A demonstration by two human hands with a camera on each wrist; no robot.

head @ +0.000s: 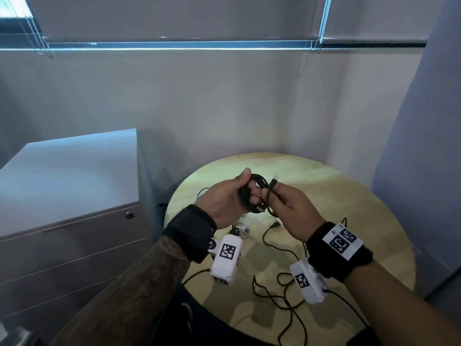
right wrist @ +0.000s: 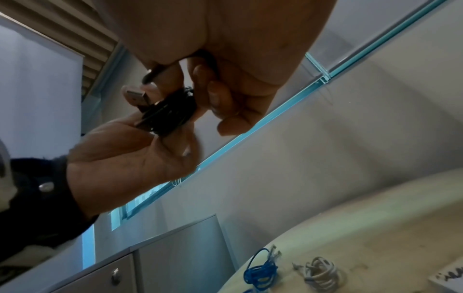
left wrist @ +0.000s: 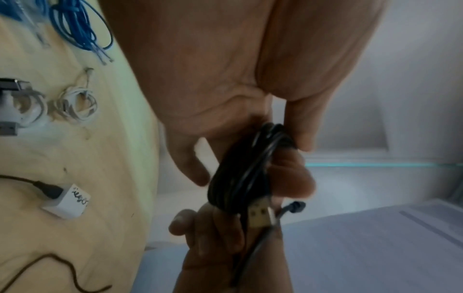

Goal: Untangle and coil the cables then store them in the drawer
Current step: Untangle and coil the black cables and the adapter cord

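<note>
My left hand grips a coiled black cable above the round table, fingers curled through the loops. The coil shows a USB plug at its lower end in the left wrist view. My right hand pinches the loose end of the same black cable, its small plug sticking up. In the right wrist view the coil sits between both hands. A grey drawer cabinet stands at the left, its drawers closed.
On the wooden round table lie loose black cables, a blue cable bundle, white coiled cables and a white charger block. Walls close in behind and at the right.
</note>
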